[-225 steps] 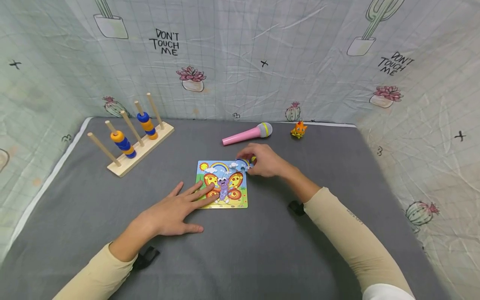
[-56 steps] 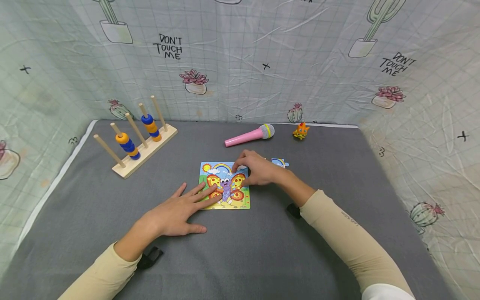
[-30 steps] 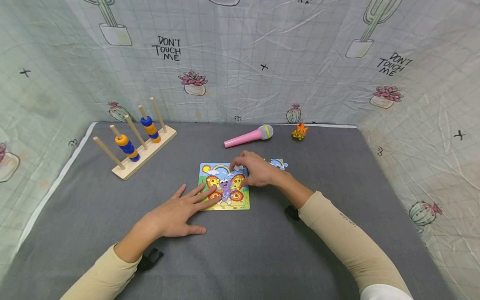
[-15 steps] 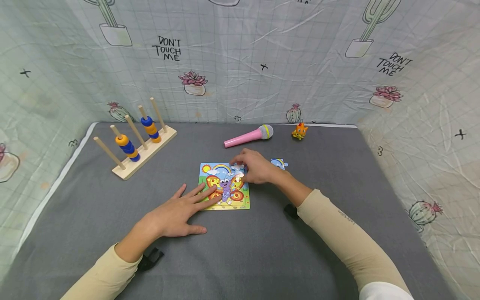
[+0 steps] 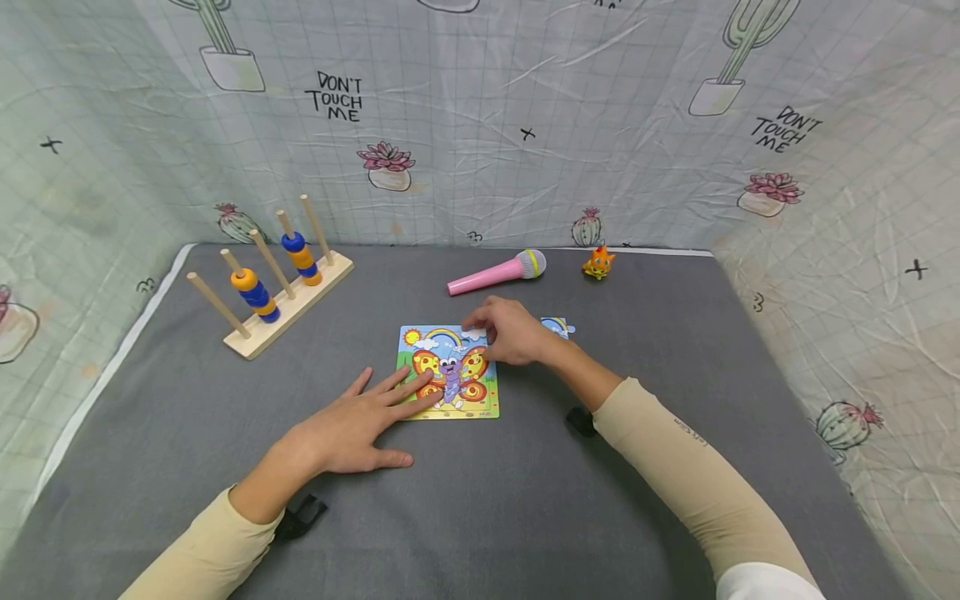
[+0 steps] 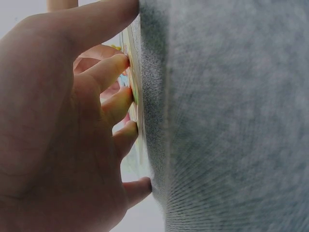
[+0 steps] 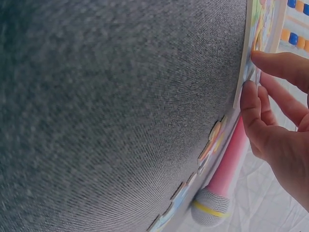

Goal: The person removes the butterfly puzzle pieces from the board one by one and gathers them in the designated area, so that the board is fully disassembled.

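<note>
I'm seeing the butterfly puzzle (image 5: 454, 377), nearly square, lying at 2 o'clock from the left hand (image 5: 352, 432), whose spread fingers are resting on it. The right hand (image 5: 513, 333) is touching its 2 o'clock corner, fingers bent; I can't tell whether they're pinching anything. Loose pieces (image 5: 556, 327) are lying nearer that hand, at its 3 o'clock, its wrist partly covering them, and the pink microphone (image 5: 491, 275) is lying near its 12.
</note>
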`<state>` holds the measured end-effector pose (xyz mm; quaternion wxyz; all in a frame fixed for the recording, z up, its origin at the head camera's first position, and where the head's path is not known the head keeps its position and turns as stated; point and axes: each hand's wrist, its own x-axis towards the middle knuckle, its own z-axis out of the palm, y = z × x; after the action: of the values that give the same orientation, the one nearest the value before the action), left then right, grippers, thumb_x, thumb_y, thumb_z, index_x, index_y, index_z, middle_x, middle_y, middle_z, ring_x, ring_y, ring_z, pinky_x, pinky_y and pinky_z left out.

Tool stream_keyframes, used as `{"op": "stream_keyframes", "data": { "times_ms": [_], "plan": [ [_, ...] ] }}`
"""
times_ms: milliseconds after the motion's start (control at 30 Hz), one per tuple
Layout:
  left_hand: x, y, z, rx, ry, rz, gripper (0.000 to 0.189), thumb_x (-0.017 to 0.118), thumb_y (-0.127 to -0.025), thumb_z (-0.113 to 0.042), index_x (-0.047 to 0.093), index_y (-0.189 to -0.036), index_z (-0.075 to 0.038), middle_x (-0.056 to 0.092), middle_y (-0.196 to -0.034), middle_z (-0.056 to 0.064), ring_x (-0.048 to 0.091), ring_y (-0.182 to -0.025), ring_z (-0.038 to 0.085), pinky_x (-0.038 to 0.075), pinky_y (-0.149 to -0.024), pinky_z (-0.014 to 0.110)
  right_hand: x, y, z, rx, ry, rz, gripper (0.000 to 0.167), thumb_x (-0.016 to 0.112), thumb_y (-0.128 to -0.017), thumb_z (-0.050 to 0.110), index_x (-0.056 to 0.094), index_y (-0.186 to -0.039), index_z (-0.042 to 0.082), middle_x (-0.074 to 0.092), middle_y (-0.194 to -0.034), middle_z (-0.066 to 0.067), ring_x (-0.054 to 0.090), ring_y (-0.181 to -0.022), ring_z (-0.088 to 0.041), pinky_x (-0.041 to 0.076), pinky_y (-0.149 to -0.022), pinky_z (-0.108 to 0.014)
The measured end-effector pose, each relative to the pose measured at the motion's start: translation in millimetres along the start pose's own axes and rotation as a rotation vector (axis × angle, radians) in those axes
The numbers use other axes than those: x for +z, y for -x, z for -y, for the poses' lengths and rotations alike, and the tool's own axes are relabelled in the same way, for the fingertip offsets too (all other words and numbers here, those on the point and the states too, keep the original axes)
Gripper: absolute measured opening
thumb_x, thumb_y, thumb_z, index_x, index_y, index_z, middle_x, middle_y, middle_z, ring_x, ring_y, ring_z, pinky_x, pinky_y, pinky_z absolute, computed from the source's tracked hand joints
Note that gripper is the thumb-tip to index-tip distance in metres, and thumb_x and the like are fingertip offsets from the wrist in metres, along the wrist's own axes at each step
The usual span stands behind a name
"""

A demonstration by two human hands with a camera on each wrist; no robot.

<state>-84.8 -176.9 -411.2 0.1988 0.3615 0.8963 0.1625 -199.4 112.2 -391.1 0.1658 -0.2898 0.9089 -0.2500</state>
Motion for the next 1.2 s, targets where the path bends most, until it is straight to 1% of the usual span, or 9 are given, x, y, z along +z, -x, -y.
{"op": "stream_keyframes", "data": {
  "times_ms": [133, 233, 400, 600, 900, 1033, 1200],
  "plan": [
    [0.4, -0.3, 0.5, 0.005, 0.002, 0.000, 0.088, 0.075, -0.091, -0.054, 0.030, -0.165, -0.037, 0.017, -0.176, -0.005, 0.010, -0.163, 0.034, 0.007, -0.121, 0.077, 1, 0.9, -2, 0.003, -0.011, -0.026, 0.044, 0.085, -0.080, 0.005, 0.076, -0.123, 0.008, 0.063, -0.108, -0.013, 0.065, -0.089, -0.022, 0.052, -0.081, -0.029],
    [0.5, -0.5, 0.5, 0.004, 0.004, 0.003, 0.088, 0.075, -0.091, -0.054, 0.030, -0.165, -0.037, 0.017, -0.176, -0.005, 0.009, -0.163, 0.034, 0.007, -0.121, 0.077, 1, 1.7, -3, 0.014, -0.020, -0.047, 0.045, 0.085, -0.078, 0.003, 0.077, -0.122, 0.008, 0.064, -0.108, -0.013, 0.066, -0.089, -0.022, 0.052, -0.082, -0.031],
    [0.8, -0.9, 0.3, -0.003, 0.006, 0.012, 0.088, 0.074, -0.092, -0.055, 0.030, -0.165, -0.037, 0.016, -0.176, -0.005, 0.009, -0.163, 0.034, 0.006, -0.121, 0.077, 0, 2.9, -7, 0.041, -0.039, -0.056, 0.046, 0.086, -0.078, 0.003, 0.076, -0.122, 0.010, 0.063, -0.110, -0.012, 0.067, -0.089, -0.021, 0.053, -0.083, -0.032],
    [0.8, -0.4, -0.3, -0.005, 0.004, 0.012, 0.088, 0.075, -0.091, -0.054, 0.029, -0.165, -0.038, 0.016, -0.176, -0.005, 0.010, -0.163, 0.034, 0.006, -0.122, 0.077, -1, 6.9, -13, 0.039, -0.055, -0.079, 0.044, 0.084, -0.077, 0.003, 0.077, -0.120, 0.010, 0.065, -0.111, -0.011, 0.068, -0.090, -0.023, 0.054, -0.084, -0.031],
    [-1.6, 0.0, -1.4, 0.000, 0.002, 0.010, 0.088, 0.075, -0.092, -0.053, 0.029, -0.165, -0.036, 0.016, -0.176, -0.004, 0.010, -0.163, 0.035, 0.007, -0.121, 0.077, -10, 18.3, -21, 0.081, -0.080, -0.089, 0.044, 0.082, -0.079, 0.001, 0.077, -0.121, 0.011, 0.065, -0.114, -0.011, 0.068, -0.093, -0.024, 0.056, -0.083, -0.033],
    [-2.5, 0.1, -1.9, 0.002, 0.007, 0.009, 0.088, 0.075, -0.092, -0.052, 0.029, -0.165, -0.036, 0.016, -0.176, -0.004, 0.010, -0.163, 0.035, 0.007, -0.121, 0.077, -14, 24.7, -26, 0.080, -0.093, -0.101, 0.043, 0.082, -0.079, -0.001, 0.076, -0.121, 0.009, 0.064, -0.114, -0.010, 0.068, -0.094, -0.025, 0.057, -0.082, -0.033],
    [-2.0, -0.1, -1.7, 0.011, 0.008, -0.003, 0.089, 0.076, -0.091, -0.052, 0.030, -0.165, -0.036, 0.016, -0.176, -0.004, 0.010, -0.163, 0.035, 0.007, -0.121, 0.077, -20, 33.8, -35, 0.103, -0.090, -0.106, 0.043, 0.082, -0.081, 0.000, 0.076, -0.122, 0.009, 0.064, -0.114, -0.010, 0.065, -0.092, -0.026, 0.055, -0.082, -0.034]
  ]
}}
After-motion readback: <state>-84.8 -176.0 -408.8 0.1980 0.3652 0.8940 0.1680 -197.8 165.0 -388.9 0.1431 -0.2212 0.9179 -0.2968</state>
